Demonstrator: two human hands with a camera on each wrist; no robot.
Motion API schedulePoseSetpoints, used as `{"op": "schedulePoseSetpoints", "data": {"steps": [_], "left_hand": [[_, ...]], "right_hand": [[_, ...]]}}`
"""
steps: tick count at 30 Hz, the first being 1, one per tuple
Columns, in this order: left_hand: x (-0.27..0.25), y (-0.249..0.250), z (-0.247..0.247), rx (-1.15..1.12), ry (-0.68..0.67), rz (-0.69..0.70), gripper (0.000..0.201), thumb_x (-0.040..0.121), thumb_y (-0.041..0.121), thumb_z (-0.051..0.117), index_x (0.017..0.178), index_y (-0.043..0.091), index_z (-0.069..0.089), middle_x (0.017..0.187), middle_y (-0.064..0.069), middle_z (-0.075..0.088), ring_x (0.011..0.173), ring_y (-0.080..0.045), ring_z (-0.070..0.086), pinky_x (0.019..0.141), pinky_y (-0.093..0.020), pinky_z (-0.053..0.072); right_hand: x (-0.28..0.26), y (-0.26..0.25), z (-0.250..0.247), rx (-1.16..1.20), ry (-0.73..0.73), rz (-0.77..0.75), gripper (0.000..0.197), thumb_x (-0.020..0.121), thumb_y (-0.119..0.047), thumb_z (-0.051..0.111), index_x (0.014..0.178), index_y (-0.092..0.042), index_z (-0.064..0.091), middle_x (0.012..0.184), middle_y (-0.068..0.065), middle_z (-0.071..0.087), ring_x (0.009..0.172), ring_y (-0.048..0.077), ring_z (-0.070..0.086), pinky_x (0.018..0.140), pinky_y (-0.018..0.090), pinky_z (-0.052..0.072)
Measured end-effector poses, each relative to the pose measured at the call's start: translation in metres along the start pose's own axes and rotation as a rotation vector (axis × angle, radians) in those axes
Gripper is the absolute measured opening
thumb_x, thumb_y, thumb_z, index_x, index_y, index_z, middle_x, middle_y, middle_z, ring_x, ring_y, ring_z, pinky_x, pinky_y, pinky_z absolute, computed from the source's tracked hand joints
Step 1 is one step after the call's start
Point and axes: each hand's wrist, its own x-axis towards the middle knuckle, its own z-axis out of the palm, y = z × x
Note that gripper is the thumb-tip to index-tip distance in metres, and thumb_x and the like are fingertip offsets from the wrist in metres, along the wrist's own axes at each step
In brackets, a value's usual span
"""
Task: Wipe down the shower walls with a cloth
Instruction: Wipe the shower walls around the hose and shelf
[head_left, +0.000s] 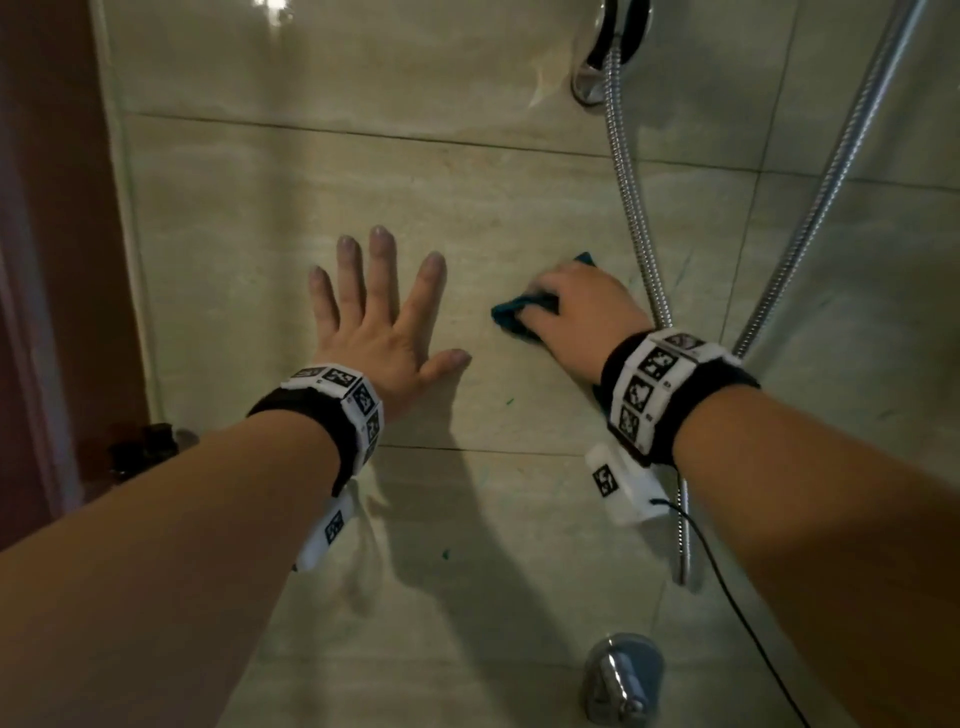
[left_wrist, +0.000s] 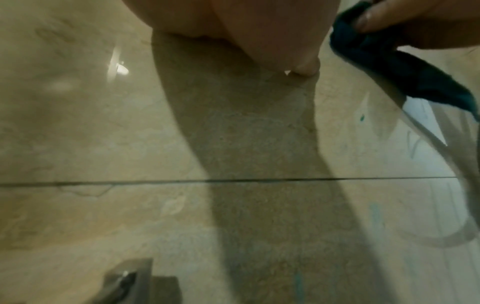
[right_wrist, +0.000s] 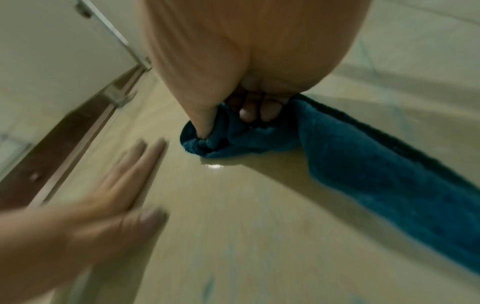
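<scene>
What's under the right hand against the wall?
A bunched teal cloth, gripped by the right hand and pressed on the tiled wall. The tile beneath the cloth is covered, so its state is unseen.

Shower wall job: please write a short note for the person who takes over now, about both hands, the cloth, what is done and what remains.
Left hand: open, fingers spread, palm flat on the beige tiled shower wall, not holding anything.
Right hand: grips the bunched dark teal terry cloth and presses it on the wall, just left of the ribbed metal shower hose.
Done: I cannot tell how much of the wall is already wiped.
Left: small teal-green marks remain on the tiles below the hands; wipe these and the tiles around the hose.
</scene>
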Motion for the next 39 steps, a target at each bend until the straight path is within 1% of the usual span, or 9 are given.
{"op": "schedulePoseSetpoints", "data": {"steps": [4, 10, 17, 23, 26, 29, 33, 36, 39], "left_hand": [[0.002, -0.004, -0.004, 0.003, -0.043, 0.025, 0.102, 0.087, 0.092, 0.023, 0.154, 0.041, -0.035, 0.155, -0.01, -0.053, 0.144, -0.043, -0.045, 0.119, -0.069, -0.018], [-0.001, -0.008, -0.004, -0.006, -0.047, 0.06, 0.106, 0.087, 0.091, 0.028, 0.153, 0.04, -0.036, 0.156, -0.011, -0.052, 0.144, -0.043, -0.044, 0.118, -0.069, -0.019], [-0.004, -0.009, -0.004, -0.007, -0.039, 0.084, 0.112, 0.086, 0.09, 0.035, 0.155, 0.037, -0.034, 0.158, -0.013, -0.049, 0.146, -0.045, -0.042, 0.118, -0.07, -0.018], [-0.007, -0.007, -0.004, -0.004, -0.027, 0.082, 0.112, 0.087, 0.089, 0.037, 0.156, 0.036, -0.033, 0.16, -0.014, -0.046, 0.147, -0.046, -0.039, 0.118, -0.069, -0.018], [-0.008, -0.008, -0.008, -0.001, -0.057, 0.091, 0.116, 0.086, 0.087, 0.043, 0.155, 0.036, -0.035, 0.157, -0.013, -0.05, 0.145, -0.045, -0.042, 0.117, -0.069, -0.02], [-0.009, -0.01, -0.011, -0.005, -0.103, 0.115, 0.123, 0.083, 0.085, 0.051, 0.154, 0.036, -0.037, 0.154, -0.012, -0.054, 0.142, -0.043, -0.047, 0.117, -0.069, -0.022], [-0.01, -0.011, -0.011, -0.002, -0.12, 0.118, 0.126, 0.081, 0.087, 0.052, 0.152, 0.037, -0.039, 0.153, -0.01, -0.055, 0.141, -0.042, -0.049, 0.116, -0.069, -0.023], [-0.009, -0.011, -0.011, -0.001, -0.118, 0.121, 0.127, 0.08, 0.089, 0.051, 0.152, 0.037, -0.039, 0.153, -0.009, -0.056, 0.14, -0.041, -0.05, 0.116, -0.069, -0.022], [-0.009, -0.012, -0.012, -0.002, -0.118, 0.119, 0.132, 0.077, 0.088, 0.057, 0.151, 0.037, -0.04, 0.153, -0.009, -0.056, 0.14, -0.04, -0.05, 0.117, -0.069, -0.021]], "right_hand": [[0.037, -0.007, -0.043, 0.017, 0.136, 0.144, 0.028, 0.099, -0.034, 0.061, 0.114, -0.011, 0.07, 0.109, 0.01, 0.067, 0.105, 0.03, 0.062, 0.077, 0.028, 0.038], [0.024, -0.013, -0.028, 0.092, 0.203, 0.208, 0.025, 0.098, -0.035, 0.061, 0.112, -0.016, 0.07, 0.096, -0.001, 0.06, 0.087, 0.016, 0.054, 0.069, 0.024, 0.034], [-0.035, 0.0, 0.037, 0.03, -0.002, 0.155, 0.02, 0.096, -0.033, 0.067, 0.108, -0.019, 0.075, 0.099, -0.006, 0.053, 0.09, 0.013, 0.051, 0.072, 0.022, 0.03], [-0.08, 0.004, 0.075, -0.04, -0.24, 0.103, 0.024, 0.097, -0.032, 0.066, 0.117, -0.02, 0.075, 0.108, -0.001, 0.059, 0.102, 0.022, 0.06, 0.087, 0.032, 0.049], [-0.078, -0.002, 0.067, -0.101, -0.293, 0.101, 0.024, 0.099, -0.029, 0.063, 0.117, -0.02, 0.075, 0.113, 0.005, 0.065, 0.104, 0.026, 0.063, 0.09, 0.034, 0.051], [-0.051, -0.012, 0.032, -0.077, -0.134, 0.164, 0.025, 0.1, -0.029, 0.061, 0.116, -0.014, 0.074, 0.113, 0.011, 0.07, 0.105, 0.031, 0.064, 0.08, 0.028, 0.042], [0.016, -0.021, -0.037, 0.033, 0.143, 0.325, 0.034, 0.099, -0.037, 0.061, 0.116, -0.009, 0.072, 0.114, 0.015, 0.071, 0.109, 0.033, 0.065, 0.078, 0.029, 0.041], [0.041, -0.03, -0.058, 0.103, 0.176, 0.348, 0.035, 0.097, -0.042, 0.061, 0.105, -0.01, 0.073, 0.097, 0.011, 0.068, 0.097, 0.029, 0.066, 0.074, 0.028, 0.042], [0.035, -0.037, -0.035, 0.177, 0.197, 0.314, 0.027, 0.094, -0.039, 0.066, 0.102, -0.015, 0.076, 0.088, 0.003, 0.067, 0.089, 0.023, 0.066, 0.068, 0.025, 0.039]]}}
